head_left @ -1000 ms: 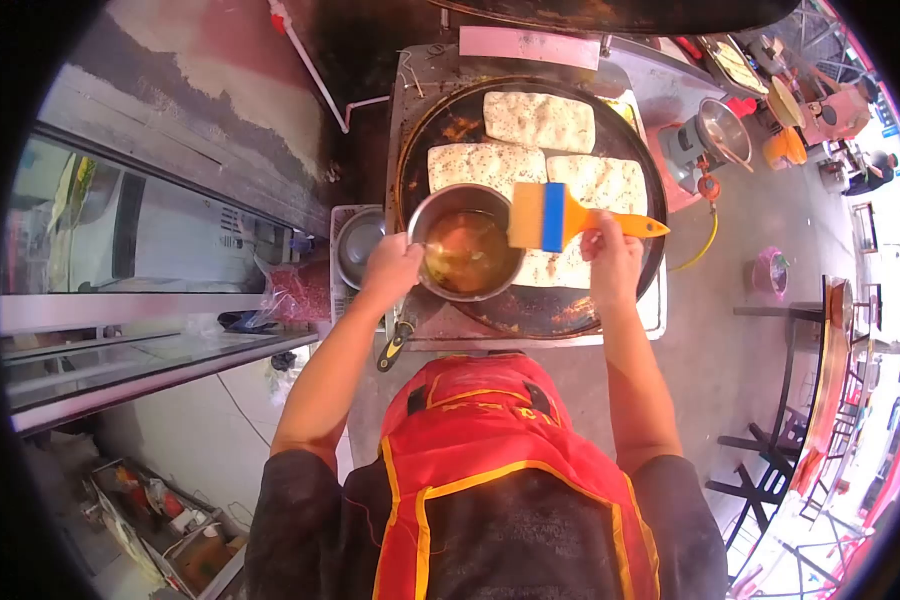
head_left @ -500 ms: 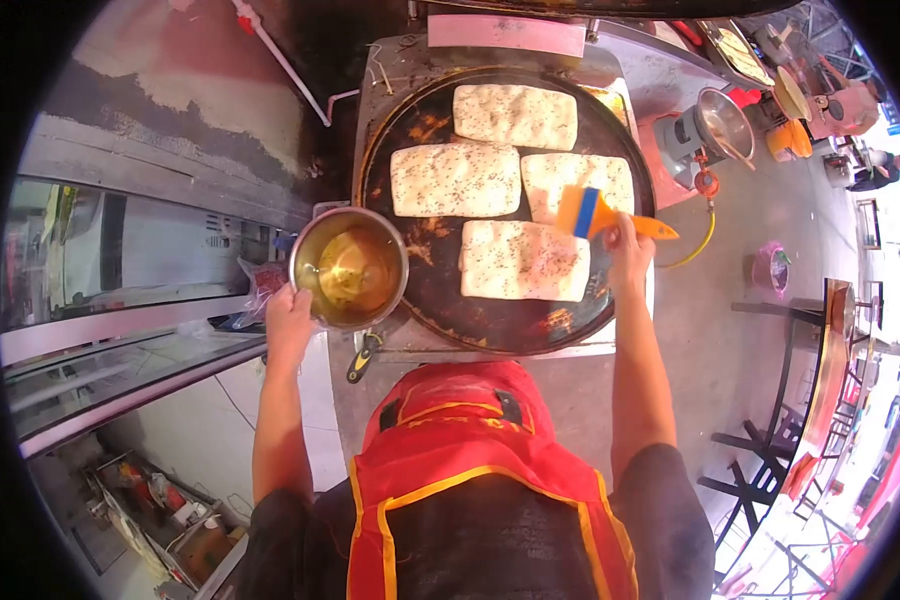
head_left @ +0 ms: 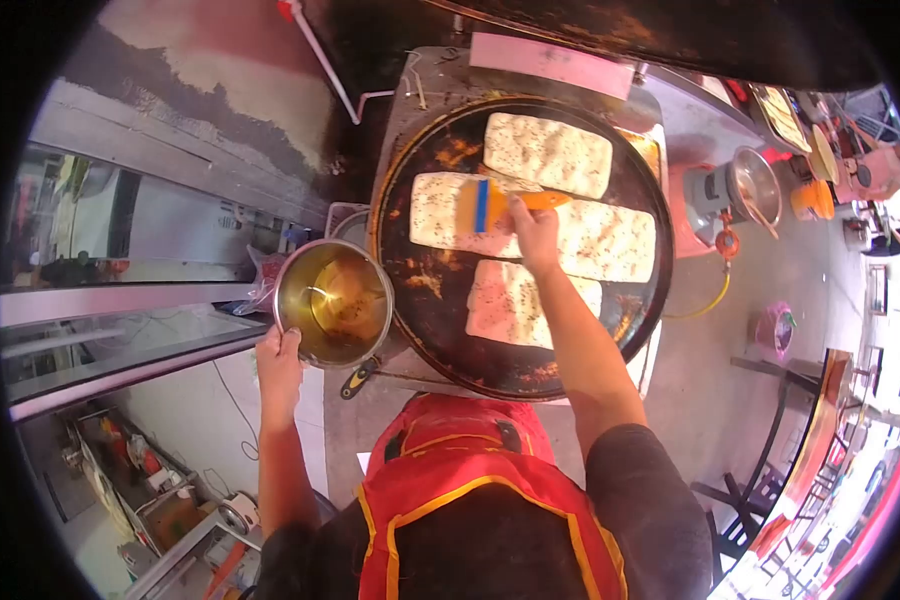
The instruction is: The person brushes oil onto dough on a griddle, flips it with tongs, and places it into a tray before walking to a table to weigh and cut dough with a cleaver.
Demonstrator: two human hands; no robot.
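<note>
My left hand is closed on a round metal pot, held beside the griddle's left edge. Yellowish oil fills part of it. In my right hand is a wide paintbrush with an orange handle and a blue band. Its pale bristles lie over the left flatbread, seemingly touching it. Other rectangular flatbreads dotted with dark seeds lie around it: one at the top, one at the right and one at the bottom, partly behind my right forearm. All rest on a large round black griddle.
A dark round lid or plate overhangs the far side. A tool with a black and yellow handle lies below the pot. To the right stand a metal bowl and a yellow hose. A glass-fronted counter runs along the left.
My right hand has moved the brush left, from the right-hand flatbread to the left one. The pot has shifted slightly left and down in view as the camera turned.
</note>
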